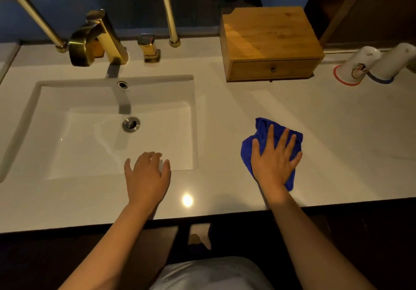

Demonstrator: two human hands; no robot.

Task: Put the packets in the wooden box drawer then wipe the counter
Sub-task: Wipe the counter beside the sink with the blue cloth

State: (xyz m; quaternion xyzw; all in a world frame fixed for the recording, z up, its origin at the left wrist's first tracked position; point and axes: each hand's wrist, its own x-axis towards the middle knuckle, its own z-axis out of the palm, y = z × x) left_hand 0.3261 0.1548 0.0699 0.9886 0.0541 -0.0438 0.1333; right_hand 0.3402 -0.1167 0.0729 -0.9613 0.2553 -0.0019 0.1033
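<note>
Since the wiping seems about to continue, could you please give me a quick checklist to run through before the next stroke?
1. Drawer of the wooden box shut: ok.
2. No packets in sight on the counter: ok; whether they are inside the drawer: cannot tell.
3. Right hand flat on the blue cloth: ok.
4. Left hand free, resting at the sink edge: ok.
5. Two cups stand in the far right wiping path: not ok.
6. Counter already clean: cannot tell.
</note>
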